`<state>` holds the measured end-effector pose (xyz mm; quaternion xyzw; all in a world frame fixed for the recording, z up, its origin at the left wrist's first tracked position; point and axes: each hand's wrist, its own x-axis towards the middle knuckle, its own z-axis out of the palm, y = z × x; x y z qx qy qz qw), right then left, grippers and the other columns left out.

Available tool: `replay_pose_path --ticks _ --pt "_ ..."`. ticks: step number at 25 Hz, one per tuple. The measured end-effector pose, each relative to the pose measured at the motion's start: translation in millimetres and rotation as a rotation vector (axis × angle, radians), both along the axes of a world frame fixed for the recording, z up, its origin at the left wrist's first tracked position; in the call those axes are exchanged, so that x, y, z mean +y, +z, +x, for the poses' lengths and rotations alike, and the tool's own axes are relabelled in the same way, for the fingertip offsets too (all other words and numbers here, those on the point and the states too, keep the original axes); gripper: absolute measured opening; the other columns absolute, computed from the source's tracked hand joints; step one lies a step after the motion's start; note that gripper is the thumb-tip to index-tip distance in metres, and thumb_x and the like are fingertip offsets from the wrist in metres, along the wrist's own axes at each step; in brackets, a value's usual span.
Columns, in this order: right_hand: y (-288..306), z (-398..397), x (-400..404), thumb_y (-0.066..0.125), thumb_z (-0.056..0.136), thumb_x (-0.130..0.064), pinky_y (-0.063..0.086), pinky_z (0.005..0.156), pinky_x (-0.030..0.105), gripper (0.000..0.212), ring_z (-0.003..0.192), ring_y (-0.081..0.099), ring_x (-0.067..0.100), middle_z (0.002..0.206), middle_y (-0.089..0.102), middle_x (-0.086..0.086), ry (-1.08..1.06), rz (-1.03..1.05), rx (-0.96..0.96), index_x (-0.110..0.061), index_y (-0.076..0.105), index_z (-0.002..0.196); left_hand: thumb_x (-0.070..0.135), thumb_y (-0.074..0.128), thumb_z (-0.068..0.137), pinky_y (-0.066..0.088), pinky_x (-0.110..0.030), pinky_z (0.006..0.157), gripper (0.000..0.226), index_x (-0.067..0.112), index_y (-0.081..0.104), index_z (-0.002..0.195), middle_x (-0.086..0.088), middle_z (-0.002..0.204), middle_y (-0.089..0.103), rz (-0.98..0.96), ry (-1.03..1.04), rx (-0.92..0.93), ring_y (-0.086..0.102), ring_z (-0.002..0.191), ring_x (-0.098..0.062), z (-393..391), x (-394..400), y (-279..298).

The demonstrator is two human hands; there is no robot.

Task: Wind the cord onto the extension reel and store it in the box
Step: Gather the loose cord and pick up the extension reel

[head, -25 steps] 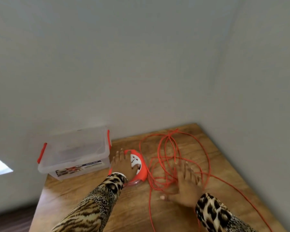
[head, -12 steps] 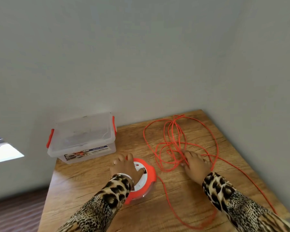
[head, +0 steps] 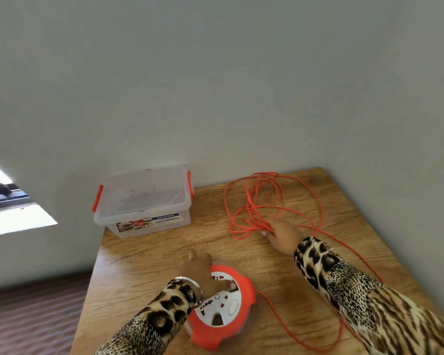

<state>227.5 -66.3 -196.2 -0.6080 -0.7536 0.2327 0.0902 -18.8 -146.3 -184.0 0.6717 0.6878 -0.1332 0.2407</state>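
An orange and white extension reel [head: 224, 307] lies flat near the table's front edge, socket face up. My left hand [head: 205, 271] rests on its far rim, thumb on the white face. A long orange cord [head: 274, 198] lies in loose tangled loops at the back right and runs from the reel around the front right. My right hand [head: 283, 233] presses on the loops, fingers closed around some strands. A clear plastic box [head: 142, 201] with orange latches stands open at the back left corner.
The wooden table [head: 149, 262] sits in a corner, with grey walls close behind and to the right. Its left edge drops to a dark floor [head: 31, 316]. Bare wood lies between the box and the reel.
The reel and my left hand have come nearer the front edge. My right hand has reached farther into the cord loops and closed on strands. The view has tilted down.
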Motion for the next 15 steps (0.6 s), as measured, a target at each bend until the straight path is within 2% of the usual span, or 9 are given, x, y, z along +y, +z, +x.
replay_pose_path --ticks 2,3,5,7,9,10,12,13,15 --pt "7.7 -5.8 -6.3 0.059 0.086 -0.037 0.037 0.1 0.046 0.057 0.126 0.044 0.029 0.132 0.054 0.003 -0.053 -0.03 -0.167 -0.033 0.037 0.139 0.09 0.053 0.053 0.047 -0.035 0.085 0.102 0.019 0.047 0.127 -0.009 0.131 0.042 -0.014 -0.011 0.009 0.055 0.111 -0.028 -2.5 -0.9 1.5" --pt "12.8 -9.1 -14.7 0.065 0.08 -0.044 0.031 0.103 0.051 0.072 0.132 0.035 0.029 0.139 0.045 0.003 -0.126 -0.04 -0.284 -0.033 0.029 0.142 0.089 0.052 0.056 0.047 -0.035 0.085 0.1 0.017 0.048 0.125 -0.01 0.128 0.047 -0.021 -0.032 0.017 0.055 0.111 -0.028 -2.8 -0.6 3.0" --pt "22.7 -18.3 -42.8 0.073 0.066 -0.053 0.026 0.104 0.051 0.095 0.133 0.028 0.031 0.143 0.033 0.009 -0.31 0.047 -0.366 -0.023 0.023 0.142 0.081 0.053 0.067 0.049 -0.033 0.083 0.085 0.013 0.055 0.118 -0.007 0.117 0.058 0.0 -0.045 0.001 0.058 0.104 -0.025 -2.5 3.0 7.9" --pt "26.8 -30.1 -76.2 0.07 0.062 -0.063 0.033 0.101 0.044 0.093 0.124 0.037 0.031 0.133 0.04 0.011 -0.353 0.147 -0.165 -0.014 0.031 0.131 0.062 0.056 0.08 0.051 -0.031 0.079 0.06 0.014 0.055 0.116 -0.003 0.109 0.059 0.178 -0.033 -0.057 0.06 0.096 -0.021 2.2 11.4 17.9" --pt "31.4 -44.2 -103.5 0.063 0.054 -0.078 0.042 0.093 0.037 0.105 0.116 0.049 0.026 0.125 0.049 0.007 -0.312 -0.071 0.146 -0.011 0.033 0.129 0.039 0.06 0.082 0.048 -0.03 0.079 0.05 0.015 0.047 0.124 -0.004 0.121 0.052 0.472 -0.114 -0.141 0.058 0.104 -0.022 12.4 26.2 27.9" --pt "32.2 -52.8 -112.6 0.062 0.048 -0.082 0.044 0.09 0.035 0.115 0.113 0.052 0.024 0.125 0.052 0.006 -0.274 -0.221 0.189 -0.01 0.03 0.132 0.032 0.062 0.079 0.047 -0.031 0.083 0.056 0.015 0.042 0.129 -0.006 0.128 0.046 0.596 -0.208 -0.209 0.054 0.112 -0.025 20.7 34.9 30.1" --pt "26.9 -66.7 -120.6 0.068 0.045 -0.079 0.046 0.09 0.035 0.13 0.115 0.053 0.022 0.129 0.054 0.005 -0.209 -0.331 0.101 -0.008 0.018 0.142 0.029 0.066 0.071 0.042 -0.039 0.103 0.079 0.015 0.031 0.141 -0.012 0.146 0.033 0.708 -0.447 -0.294 0.04 0.131 -0.031 44.4 52.3 32.4" --pt "23.3 -70.8 -120.5 0.073 0.047 -0.074 0.047 0.093 0.037 0.132 0.118 0.051 0.023 0.132 0.053 0.005 -0.21 -0.343 0.065 -0.009 0.014 0.145 0.029 0.068 0.068 0.033 -0.046 0.112 0.09 0.019 0.024 0.146 -0.013 0.154 0.023 0.71 -0.57 -0.264 0.029 0.139 -0.034 58.3 60.4 32.1" --pt "17.1 -70.7 -117.3 0.08 0.046 -0.063 0.049 0.092 0.037 0.125 0.116 0.054 0.022 0.131 0.055 0.004 -0.279 -0.409 0.082 -0.009 0.022 0.143 0.032 0.073 0.068 0.011 -0.057 0.116 0.106 0.029 0.008 0.15 -0.007 0.162 0.007 0.633 -0.774 -0.12 0.007 0.147 -0.034 82.9 74.2 24.9"
